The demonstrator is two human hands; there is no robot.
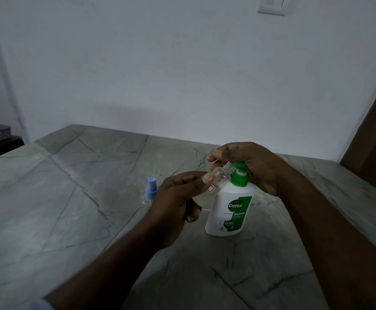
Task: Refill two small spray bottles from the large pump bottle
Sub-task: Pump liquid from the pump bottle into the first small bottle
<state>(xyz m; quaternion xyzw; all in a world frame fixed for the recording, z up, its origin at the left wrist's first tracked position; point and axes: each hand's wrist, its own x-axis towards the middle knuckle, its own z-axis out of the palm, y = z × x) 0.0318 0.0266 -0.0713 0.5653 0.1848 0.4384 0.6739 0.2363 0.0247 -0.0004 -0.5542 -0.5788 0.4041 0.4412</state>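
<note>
In the head view I am watching the left hand [178, 204] pinching a small clear plastic spray bottle [219, 179], cap off, just left of the large white plastic pump bottle [229, 211], which is standing on the grey veined tabletop [70, 198]. The small bottle's long axis is tilting up and to the right, so its threaded mouth is sitting right beside the green pump head [238, 175]. The right hand [254, 166] is curling over that head from the right, hiding the spout. I judge the coming press needs the mouth directly under the spout. A second small bottle with a blue spray cap [151, 191] is waiting farther left of the pump bottle.
</note>
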